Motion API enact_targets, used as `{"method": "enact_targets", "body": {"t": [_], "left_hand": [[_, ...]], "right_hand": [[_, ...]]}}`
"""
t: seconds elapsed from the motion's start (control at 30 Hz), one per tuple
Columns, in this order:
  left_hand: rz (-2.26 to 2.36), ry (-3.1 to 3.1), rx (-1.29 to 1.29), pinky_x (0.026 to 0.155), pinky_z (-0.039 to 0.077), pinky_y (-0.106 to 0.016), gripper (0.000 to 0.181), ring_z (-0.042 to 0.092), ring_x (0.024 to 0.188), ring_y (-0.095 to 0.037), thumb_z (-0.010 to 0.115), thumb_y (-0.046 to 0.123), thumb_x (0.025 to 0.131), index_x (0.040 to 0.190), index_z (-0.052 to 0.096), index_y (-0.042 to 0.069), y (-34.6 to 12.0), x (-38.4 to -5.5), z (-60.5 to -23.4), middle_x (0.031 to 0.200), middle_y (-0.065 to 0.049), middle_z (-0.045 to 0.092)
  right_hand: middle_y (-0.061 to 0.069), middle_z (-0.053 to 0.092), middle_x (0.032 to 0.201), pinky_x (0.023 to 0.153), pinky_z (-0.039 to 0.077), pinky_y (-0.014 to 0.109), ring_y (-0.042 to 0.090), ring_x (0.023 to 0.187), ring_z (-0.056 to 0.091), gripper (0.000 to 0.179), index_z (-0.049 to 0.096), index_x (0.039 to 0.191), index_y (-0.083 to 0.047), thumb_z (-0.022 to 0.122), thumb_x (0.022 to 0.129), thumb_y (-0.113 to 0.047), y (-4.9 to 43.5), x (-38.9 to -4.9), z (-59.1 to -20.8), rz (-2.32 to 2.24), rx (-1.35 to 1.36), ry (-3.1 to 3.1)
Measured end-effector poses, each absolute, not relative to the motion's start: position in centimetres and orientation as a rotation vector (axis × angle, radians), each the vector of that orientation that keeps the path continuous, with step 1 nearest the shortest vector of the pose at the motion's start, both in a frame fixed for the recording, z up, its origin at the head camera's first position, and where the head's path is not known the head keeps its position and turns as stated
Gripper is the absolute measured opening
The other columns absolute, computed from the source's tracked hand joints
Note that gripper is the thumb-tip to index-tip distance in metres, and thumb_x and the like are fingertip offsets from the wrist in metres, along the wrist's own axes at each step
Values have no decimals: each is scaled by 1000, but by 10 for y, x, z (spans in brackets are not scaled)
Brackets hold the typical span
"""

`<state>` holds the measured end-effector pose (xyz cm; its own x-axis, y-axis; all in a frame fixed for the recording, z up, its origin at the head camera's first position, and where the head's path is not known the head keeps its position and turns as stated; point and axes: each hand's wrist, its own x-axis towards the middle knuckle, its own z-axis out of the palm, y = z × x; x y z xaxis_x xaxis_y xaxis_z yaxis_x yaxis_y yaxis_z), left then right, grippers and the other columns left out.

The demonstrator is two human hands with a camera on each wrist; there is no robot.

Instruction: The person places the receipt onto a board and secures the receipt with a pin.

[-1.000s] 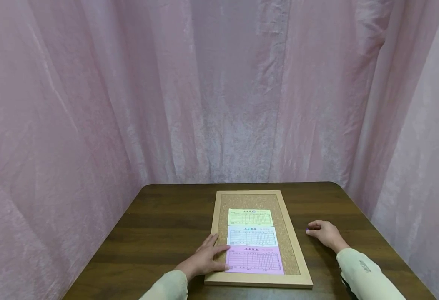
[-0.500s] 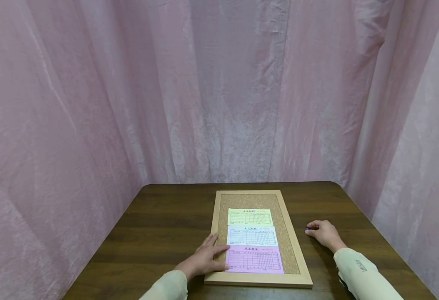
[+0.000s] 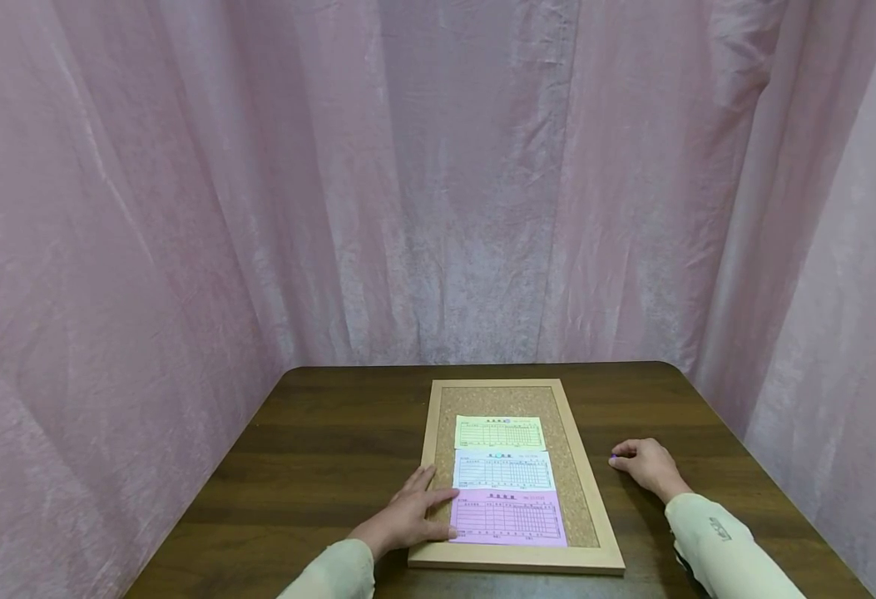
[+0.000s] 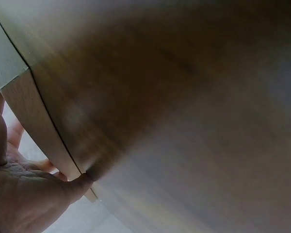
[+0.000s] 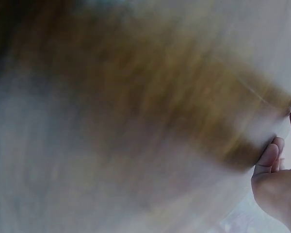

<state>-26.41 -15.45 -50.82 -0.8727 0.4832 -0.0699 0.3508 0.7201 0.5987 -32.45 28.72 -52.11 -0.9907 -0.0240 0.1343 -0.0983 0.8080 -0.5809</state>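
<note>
A wood-framed cork board (image 3: pixel 581 516) lies on the table in the head view. Yellow (image 3: pixel 499 434), pale blue (image 3: pixel 503 472) and pink (image 3: pixel 508 517) printed slips form a column on it. Small coloured dots, apparently pin heads, show near the tops of the yellow and blue slips. My left hand (image 3: pixel 405 514) rests with spread fingers over the board's left frame, thumb and index finger touching the pink slip's left edge. Right of the board, my right hand (image 3: pixel 650 467) pinches a tiny purple push pin (image 3: pixel 614 456) low over the table; the fingers mostly hide it.
The brown wooden table (image 3: pixel 318 466) extends on both sides of the board. Pink velvet curtains (image 3: pixel 438 208) hang behind it and along the left and right. Both wrist views are largely filled by blurred tabletop.
My right hand has shifted very slightly left, still pinching the purple push pin. The left hand, board and slips stay where they were.
</note>
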Motion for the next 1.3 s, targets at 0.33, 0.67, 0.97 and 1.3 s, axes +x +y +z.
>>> {"method": "enact_targets", "body": {"t": [0.33,0.67,0.97,1.3], "left_hand": [[860,2709,660,111,16,-68,65,7,149,-42,79,46,82,138,61,20,-154,-263,-510,162,-20,18],[872,2699,660,111,16,-67,65,7,149,-42,78,47,82,139,61,20,-154,-264,-512,162,-21,18],[865,2708,669,110,16,-70,64,7,148,-43,79,46,82,138,61,19,-154,-262,-507,161,-22,18],[874,2702,665,110,15,-70,64,7,148,-44,79,45,82,138,61,19,-154,-262,-506,161,-22,17]], "right_hand": [[15,72,98,84,47,57,42,99,63,16,75,96,-3,74,89,-17,289,-325,-524,913,97,-2862],[14,73,98,83,46,57,42,98,64,15,75,95,-5,72,90,-19,289,-323,-523,912,61,-2866],[15,73,99,83,47,56,41,98,64,17,76,97,-6,72,91,-21,288,-322,-521,951,44,-2850],[15,73,100,83,48,53,40,98,64,20,76,98,-4,71,92,-22,286,-324,-522,983,42,-2796]]}}
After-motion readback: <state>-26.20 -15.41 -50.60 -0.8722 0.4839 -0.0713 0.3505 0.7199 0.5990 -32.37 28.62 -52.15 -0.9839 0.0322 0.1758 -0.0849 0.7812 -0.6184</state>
